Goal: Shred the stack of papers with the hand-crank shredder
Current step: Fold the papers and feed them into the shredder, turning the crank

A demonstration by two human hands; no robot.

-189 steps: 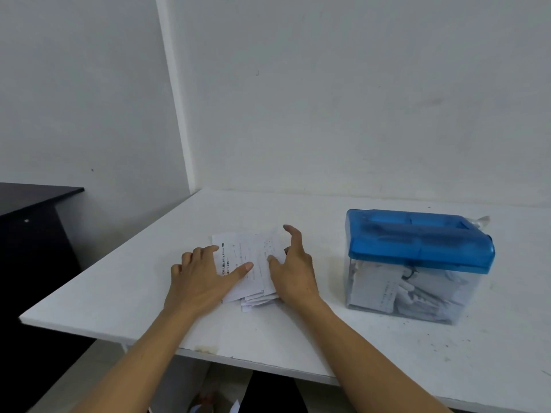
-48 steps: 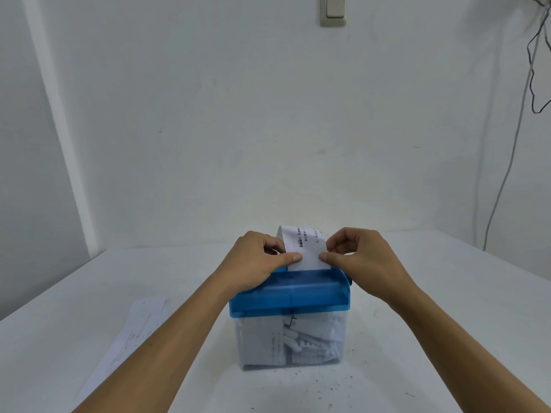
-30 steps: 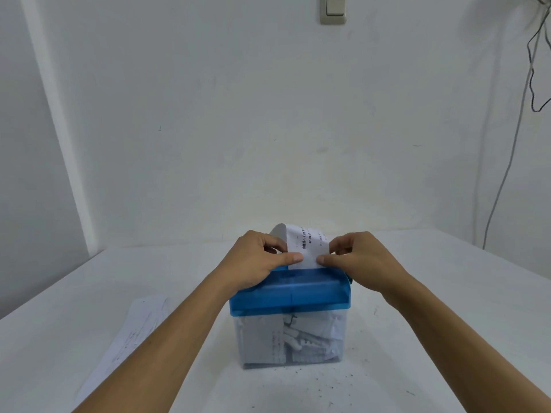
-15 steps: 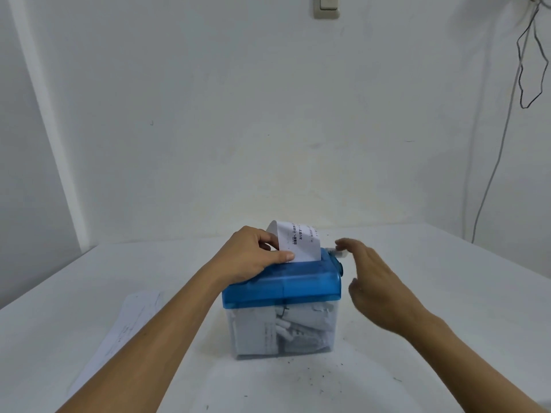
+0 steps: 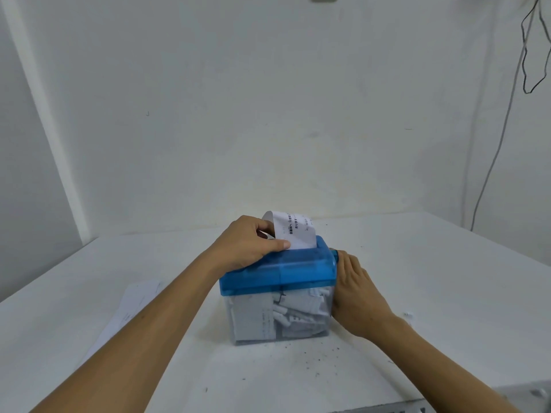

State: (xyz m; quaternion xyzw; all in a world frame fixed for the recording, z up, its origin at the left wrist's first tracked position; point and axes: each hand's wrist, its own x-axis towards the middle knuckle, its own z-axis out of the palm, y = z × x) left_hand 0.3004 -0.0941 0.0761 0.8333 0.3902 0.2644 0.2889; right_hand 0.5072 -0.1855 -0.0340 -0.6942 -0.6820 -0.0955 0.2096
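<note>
head view: your left hand (image 5: 250, 244) rests on the blue lid of the shredder (image 5: 280, 269) and pinches a printed sheet (image 5: 295, 232) between thumb and fingers. the sheet stands upright in the slot, top edge curling back. your right hand (image 5: 354, 293) is against the shredder's right end, where the crank should be. its fingers are hidden behind the lid, so can't tell if they grip the crank or just touch it. the clear bin (image 5: 277, 317) below is packed with strips. the stack of papers (image 5: 131, 305) lies flat on the table (image 5: 447, 293), well left of the shredder.

risks, my guess:
- the sheet skews and jams if you let it lean.
- the full bin backs strips up into the cutters.
- the light shredder slides or tips if you crank without pressing down.
- your thumb sits close to the slot.
</note>
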